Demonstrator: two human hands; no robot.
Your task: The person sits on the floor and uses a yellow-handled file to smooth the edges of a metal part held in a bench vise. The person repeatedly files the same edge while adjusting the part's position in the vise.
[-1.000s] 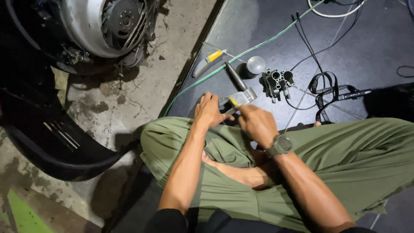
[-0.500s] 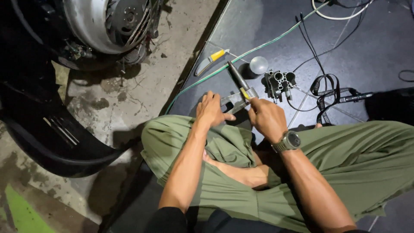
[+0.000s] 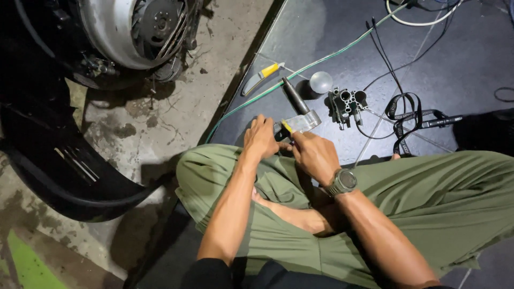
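The left hand (image 3: 261, 138) was curled shut over a small dark part that could barely be seen beneath its fingers; the right hand (image 3: 316, 155) was closed around the yellow-and-dark grip of a hand tool (image 3: 300, 122), whose pale metal head and dark round shaft pointed away toward the far side of the mat; the two hands met just beyond the left knee, knuckles nearly touching, and what lay between them was too hidden to tell. Both forearms reached forward from the near edge, the left one straight, the right one angled in from the right with a round watch (image 3: 342, 181) on its wrist; the person sat cross-legged in olive trousers (image 3: 428, 198) on a dark mat (image 3: 455, 69). Just beyond the tool lay a small glass bulb (image 3: 320, 82) and, beside it to the right, a grey metal block with round bores (image 3: 346, 103); a green wire (image 3: 321, 58) ran slantwise across the mat; to the left, on cracked concrete (image 3: 176, 112), stood a wheel hub (image 3: 139, 27).
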